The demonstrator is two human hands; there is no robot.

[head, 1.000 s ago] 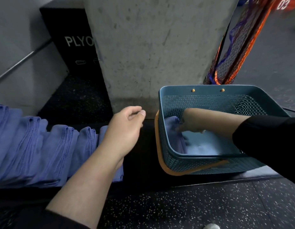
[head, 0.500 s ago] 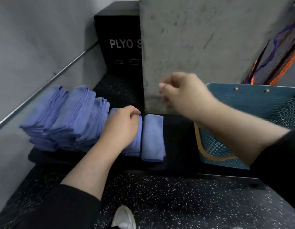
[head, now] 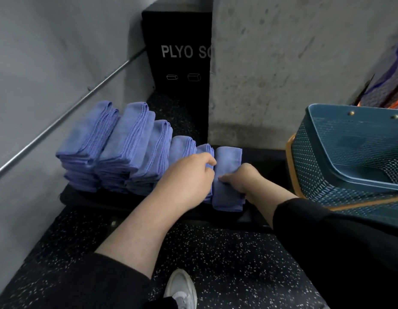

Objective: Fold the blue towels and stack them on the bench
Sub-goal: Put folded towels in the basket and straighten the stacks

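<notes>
Several stacks of folded blue towels [head: 124, 143] stand in a leaning row on the low black bench [head: 262, 157]. At the row's right end lies a single folded towel [head: 229, 163]. My right hand [head: 244, 179] grips that towel's right side, thumb on top. My left hand [head: 189, 177] rests curled on the small stack [head: 207, 150] just left of it, fingers hooked over its edge. The teal mesh basket [head: 349, 152] stands on the bench to the right; the visible part of its inside shows no towel.
A concrete pillar [head: 293, 63] rises behind the bench, with a black plyo box [head: 180, 56] to its left. A metal rail [head: 66, 112] runs along the grey wall at left. My white shoe [head: 182, 288] stands on the speckled floor.
My right hand has come down from the air onto the rightmost towel and taken hold of it. My left hand has stayed on the neighbouring stack.
</notes>
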